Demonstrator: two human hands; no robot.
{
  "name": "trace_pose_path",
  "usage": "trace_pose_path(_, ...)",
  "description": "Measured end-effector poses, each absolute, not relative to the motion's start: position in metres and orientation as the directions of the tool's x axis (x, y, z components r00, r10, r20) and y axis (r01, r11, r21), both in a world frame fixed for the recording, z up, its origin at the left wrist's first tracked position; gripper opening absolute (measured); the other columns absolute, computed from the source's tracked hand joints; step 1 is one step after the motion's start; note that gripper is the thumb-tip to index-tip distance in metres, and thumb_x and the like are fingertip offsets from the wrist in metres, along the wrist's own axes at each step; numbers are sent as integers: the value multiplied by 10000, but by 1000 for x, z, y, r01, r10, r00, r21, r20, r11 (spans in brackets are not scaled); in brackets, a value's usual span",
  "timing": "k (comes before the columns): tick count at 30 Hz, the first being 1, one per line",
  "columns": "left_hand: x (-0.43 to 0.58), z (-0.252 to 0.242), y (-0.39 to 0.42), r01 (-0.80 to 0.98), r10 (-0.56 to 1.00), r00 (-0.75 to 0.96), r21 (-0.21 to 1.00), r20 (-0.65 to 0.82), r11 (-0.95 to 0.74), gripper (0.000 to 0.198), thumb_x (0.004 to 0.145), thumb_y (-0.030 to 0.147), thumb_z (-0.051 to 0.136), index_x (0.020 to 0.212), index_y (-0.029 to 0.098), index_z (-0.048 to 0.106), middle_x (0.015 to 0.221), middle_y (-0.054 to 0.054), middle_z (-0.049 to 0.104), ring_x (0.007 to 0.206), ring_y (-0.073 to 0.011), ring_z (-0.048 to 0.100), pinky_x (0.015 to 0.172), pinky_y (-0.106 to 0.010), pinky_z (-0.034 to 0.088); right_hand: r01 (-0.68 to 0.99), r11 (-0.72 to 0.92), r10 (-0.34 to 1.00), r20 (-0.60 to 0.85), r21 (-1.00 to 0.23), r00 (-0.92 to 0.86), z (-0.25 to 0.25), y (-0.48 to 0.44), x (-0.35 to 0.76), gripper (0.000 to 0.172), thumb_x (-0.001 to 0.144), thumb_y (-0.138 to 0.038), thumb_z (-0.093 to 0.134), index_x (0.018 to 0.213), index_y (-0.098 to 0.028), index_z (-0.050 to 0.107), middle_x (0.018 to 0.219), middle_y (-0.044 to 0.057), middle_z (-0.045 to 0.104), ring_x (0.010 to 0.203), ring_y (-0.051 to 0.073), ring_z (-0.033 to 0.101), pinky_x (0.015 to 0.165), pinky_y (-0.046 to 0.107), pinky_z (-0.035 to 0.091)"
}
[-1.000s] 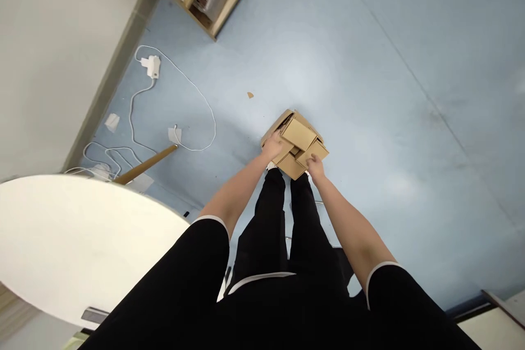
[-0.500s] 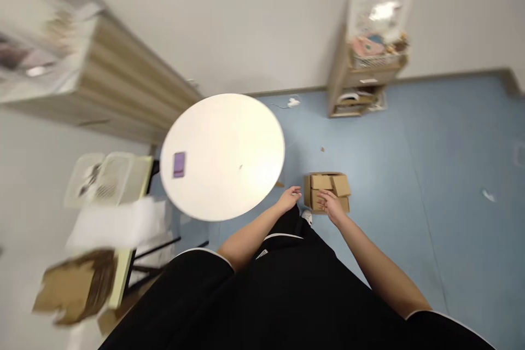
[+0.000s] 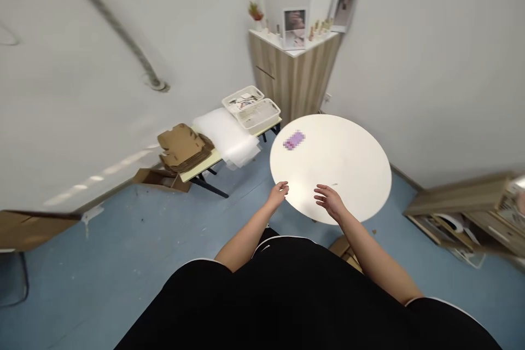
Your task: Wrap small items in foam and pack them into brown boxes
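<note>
Both hands are held out in front of my body with nothing in them. My left hand (image 3: 279,193) has its fingers apart, close to the near left rim of the round white table (image 3: 361,158). Over the table's near part, my right hand (image 3: 329,200) is spread with the fingers pointing left. I cannot tell whether either hand touches the table. A purple, pixelated flat thing (image 3: 294,140) lies on the tabletop beyond my hands. Near the middle of the top is a small dark speck (image 3: 334,184).
Left of the table, a low bench (image 3: 200,168) bears flattened cardboard boxes (image 3: 180,145), white foam sheets (image 3: 227,134) and white baskets (image 3: 258,115). A corner cabinet (image 3: 283,76) stands behind. A wooden shelf unit (image 3: 455,202) is at right; a cardboard box (image 3: 346,251) sits below my right arm.
My view has swung left, so the table now lies in front of my hands and the bench shows fully. The floor box is now partly hidden by my body and right arm. Both hands remain empty.
</note>
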State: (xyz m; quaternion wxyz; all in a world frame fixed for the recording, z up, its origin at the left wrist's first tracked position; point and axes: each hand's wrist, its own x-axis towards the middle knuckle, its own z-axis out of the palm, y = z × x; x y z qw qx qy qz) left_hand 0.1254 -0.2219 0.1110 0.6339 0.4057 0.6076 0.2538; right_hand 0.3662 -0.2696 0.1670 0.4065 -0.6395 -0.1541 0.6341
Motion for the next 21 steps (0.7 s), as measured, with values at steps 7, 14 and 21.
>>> trace_pose_path(7, -37, 121, -134, 138, 845, -19, 836, -535, 532, 367, 931, 267, 622, 1287, 195, 675, 1265, -105, 702, 911, -151, 686, 765, -260, 543, -221, -660, 739, -674, -718, -18, 179, -136, 205, 241, 830, -280, 721, 1070, -258, 718, 1188, 78, 730, 847, 179, 716, 691, 289, 590)
trace_pose_path(14, -119, 118, -61, 90, 816, -101, 811, -569, 578, 393, 929, 318, 646, 1306, 211, 675, 1316, -130, 684, 1010, -204, 698, 840, -329, 572, -175, -693, 718, -690, -699, -90, 156, -35, 127, 211, 836, -269, 712, 1046, -256, 711, 1114, 64, 741, 775, 158, 704, 647, 280, 570)
trace_pose_path(21, -151, 107, 14, 127, 773, -118, 763, -623, 634, 384, 929, 324, 620, 1298, 229, 668, 1327, -114, 680, 1013, -197, 697, 840, -316, 567, -155, -734, 676, -733, -661, -78, 104, 71, 101, 236, 804, -296, 706, 1036, -252, 698, 1093, 64, 750, 748, 156, 698, 622, 273, 550)
